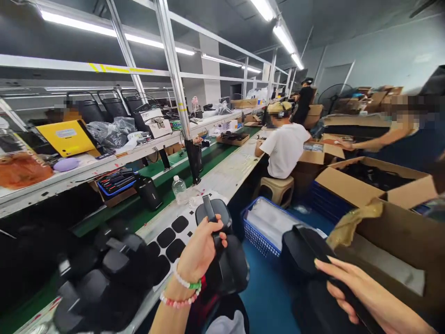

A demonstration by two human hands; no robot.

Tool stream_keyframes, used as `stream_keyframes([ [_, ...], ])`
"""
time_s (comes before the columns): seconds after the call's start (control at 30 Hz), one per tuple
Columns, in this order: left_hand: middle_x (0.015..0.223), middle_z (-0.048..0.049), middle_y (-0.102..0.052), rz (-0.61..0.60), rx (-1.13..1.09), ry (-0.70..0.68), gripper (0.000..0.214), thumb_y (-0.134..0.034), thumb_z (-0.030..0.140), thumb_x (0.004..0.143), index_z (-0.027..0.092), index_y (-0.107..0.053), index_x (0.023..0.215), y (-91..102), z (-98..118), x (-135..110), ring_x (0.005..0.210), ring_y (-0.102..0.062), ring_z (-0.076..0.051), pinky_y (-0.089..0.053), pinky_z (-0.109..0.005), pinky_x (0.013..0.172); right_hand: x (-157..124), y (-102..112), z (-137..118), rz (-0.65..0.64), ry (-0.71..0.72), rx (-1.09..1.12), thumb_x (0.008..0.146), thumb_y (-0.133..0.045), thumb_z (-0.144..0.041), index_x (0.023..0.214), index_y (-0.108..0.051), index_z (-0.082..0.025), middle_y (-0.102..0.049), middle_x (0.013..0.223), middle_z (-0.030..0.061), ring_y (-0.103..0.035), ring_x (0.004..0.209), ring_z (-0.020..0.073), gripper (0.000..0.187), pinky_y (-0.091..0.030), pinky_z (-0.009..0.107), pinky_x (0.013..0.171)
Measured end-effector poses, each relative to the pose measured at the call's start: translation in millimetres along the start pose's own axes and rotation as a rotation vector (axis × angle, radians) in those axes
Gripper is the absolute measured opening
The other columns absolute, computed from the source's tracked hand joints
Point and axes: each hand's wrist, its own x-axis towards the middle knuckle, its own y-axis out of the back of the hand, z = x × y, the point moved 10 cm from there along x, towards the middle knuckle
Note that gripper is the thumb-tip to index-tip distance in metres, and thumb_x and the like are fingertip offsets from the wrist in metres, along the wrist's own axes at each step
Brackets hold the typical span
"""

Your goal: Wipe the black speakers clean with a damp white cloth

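Note:
My left hand (205,239), with two beaded bracelets at the wrist, is closed round the strap of a black rounded case (232,266), held in front of the bench edge. At the right, my right hand (354,287) grips a second black case (301,250) by its long strap; the lower part of this case is dark and blurred. Left of my left hand, a white sheet (162,250) with several black rounded-square pads (180,224) lies on the bench. Beyond it at the lower left is a blurred pile of similar black cases (114,264).
A blue basket (257,241) with white wrapping stands on the floor, near open cardboard boxes (351,188). A clear bottle (178,188) stands on the bench. A person in white (285,150) sits farther along; another person's arm (375,141) reaches in from the right.

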Motion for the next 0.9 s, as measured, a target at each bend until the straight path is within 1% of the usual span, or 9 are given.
stream_keyframes([
  [0.1, 0.087, 0.0001, -0.048, 0.042, -0.031, -0.028, 0.021, -0.059, 0.013, 0.076, 0.015, -0.053, 0.096, -13.3, 21.8, 79.8, 0.063, -0.049, -0.009, -0.045, -0.024, 0.058, 85.1, -29.4, -91.5, -0.188, 0.055, -0.048, 0.076, -0.060, -0.054, 0.088, -0.044, -0.022, -0.042, 0.045, -0.0075, -0.037, 0.033, 0.0083, 0.038, -0.032, 0.017, 0.031],
  [0.17, 0.087, -0.0001, -0.048, 0.068, -0.057, -0.035, 0.022, -0.058, 0.011, 0.075, 0.015, -0.052, 0.096, -16.3, 32.7, 135.0, 0.063, -0.049, -0.009, -0.045, -0.025, 0.058, 143.4, -45.7, -147.7, -0.269, 0.101, -0.085, 0.082, -0.054, -0.052, 0.086, -0.044, -0.021, -0.040, 0.043, -0.0080, -0.036, 0.031, 0.0078, 0.033, -0.031, 0.016, 0.029],
  [0.23, 0.086, 0.0001, -0.048, 0.103, -0.078, -0.024, 0.022, -0.058, 0.011, 0.075, 0.016, -0.052, 0.096, -15.2, 41.3, 190.1, 0.062, -0.049, -0.009, -0.046, -0.024, 0.057, 199.2, -61.9, -201.0, -0.324, 0.148, -0.093, 0.084, -0.054, -0.050, 0.086, -0.046, -0.021, -0.039, 0.044, -0.0083, -0.036, 0.031, 0.0068, 0.030, -0.030, 0.015, 0.030],
  [0.33, 0.083, 0.0011, -0.048, 0.185, -0.100, -0.017, 0.021, -0.059, 0.010, 0.074, 0.016, -0.051, 0.094, -10.5, 55.6, 266.9, 0.059, -0.049, -0.008, -0.045, -0.024, 0.055, 272.3, -94.1, -274.0, -0.419, 0.203, -0.087, 0.084, -0.055, -0.045, 0.085, -0.047, -0.020, -0.039, 0.045, -0.0084, -0.034, 0.031, 0.0053, 0.026, -0.027, 0.013, 0.030],
  [0.43, 0.082, 0.0018, -0.048, 0.258, -0.117, -0.054, 0.021, -0.060, 0.010, 0.073, 0.016, -0.052, 0.091, -9.2, 71.4, 334.0, 0.056, -0.048, -0.007, -0.044, -0.023, 0.053, 336.6, -131.3, -334.5, -0.511, 0.236, -0.094, 0.084, -0.056, -0.038, 0.081, -0.045, -0.020, -0.041, 0.047, -0.0077, -0.033, 0.032, 0.0051, 0.021, -0.028, 0.014, 0.030],
  [0.53, 0.081, 0.0025, -0.048, 0.327, -0.142, -0.093, 0.022, -0.062, 0.009, 0.071, 0.017, -0.052, 0.089, -8.8, 82.1, 394.6, 0.055, -0.048, -0.007, -0.043, -0.023, 0.052, 400.7, -164.7, -377.9, -0.577, 0.234, -0.129, 0.084, -0.056, -0.035, 0.079, -0.043, -0.020, -0.041, 0.046, -0.0079, -0.033, 0.032, 0.0052, 0.021, -0.027, 0.014, 0.030],
  [0.67, 0.083, 0.0020, -0.050, 0.406, -0.179, -0.178, 0.024, -0.064, 0.009, 0.067, 0.017, -0.053, 0.087, -8.1, 97.9, 468.9, 0.056, -0.049, -0.007, -0.043, -0.022, 0.050, 478.8, -203.5, -418.6, -0.691, 0.226, -0.191, 0.086, -0.053, -0.035, 0.082, -0.041, -0.021, -0.040, 0.047, -0.0087, -0.031, 0.033, 0.0047, 0.019, -0.027, 0.014, 0.031],
  [0.77, 0.079, 0.0022, -0.050, 0.467, -0.218, -0.197, 0.024, -0.064, 0.008, 0.067, 0.016, -0.052, 0.086, -4.9, 105.9, 516.5, 0.054, -0.049, -0.007, -0.043, -0.023, 0.049, 525.0, -229.3, -436.1, -0.779, 0.198, -0.258, 0.084, -0.056, -0.039, 0.082, -0.038, -0.022, -0.041, 0.047, -0.0088, -0.032, 0.033, 0.0057, 0.024, -0.027, 0.014, 0.030],
  [0.9, 0.076, 0.0037, -0.049, 0.565, -0.282, -0.205, 0.025, -0.062, 0.007, 0.068, 0.017, -0.051, 0.088, 7.9, 106.2, 565.6, 0.051, -0.048, -0.006, -0.042, -0.022, 0.049, 569.7, -259.2, -443.7, -0.889, 0.168, -0.343, 0.082, -0.058, -0.041, 0.083, -0.039, -0.022, -0.043, 0.045, -0.0081, -0.035, 0.032, 0.0077, 0.027, -0.028, 0.016, 0.030],
])
